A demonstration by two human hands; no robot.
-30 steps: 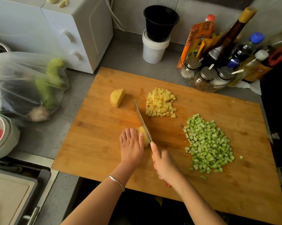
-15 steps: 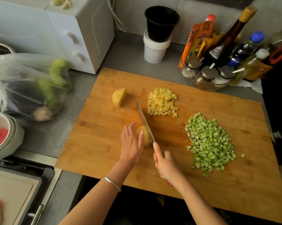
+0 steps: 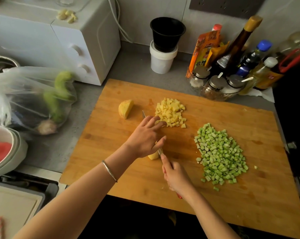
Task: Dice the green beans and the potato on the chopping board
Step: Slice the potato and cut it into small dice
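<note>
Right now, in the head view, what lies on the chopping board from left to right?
Potato wedge → pile of diced potato → pile of diced green beans. I leave out the left hand, the knife and the potato piece under it, as they overlap.
</note>
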